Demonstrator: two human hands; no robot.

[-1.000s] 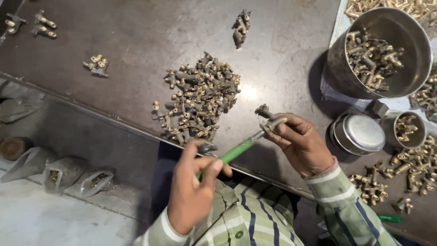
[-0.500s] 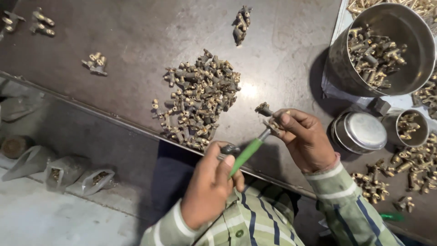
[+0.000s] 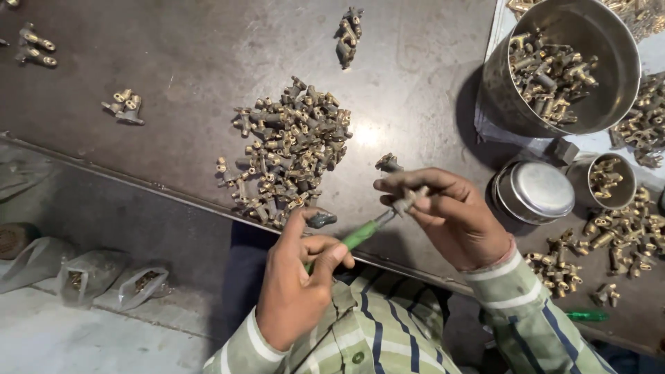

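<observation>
Your left hand [image 3: 294, 291] is closed round the green-handled screwdriver [image 3: 360, 235], its tip seemingly meeting the small brass fitting [image 3: 402, 201] that your right hand [image 3: 450, 218] pinches steady above the bench [image 3: 173, 62] edge, beside the fittings pile [image 3: 287, 149].

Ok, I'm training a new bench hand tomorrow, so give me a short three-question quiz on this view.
1. True or false: the left hand grips a green-handled screwdriver.
2. What does the right hand pinch at the tool's tip? A) a brass fitting B) a steel lid C) a plastic bag
3. Where do most loose fittings lie on the dark table?

Key:
1. True.
2. A, a small brass fitting.
3. In the central pile, beyond the hands; more fill the large steel bowl.
</observation>
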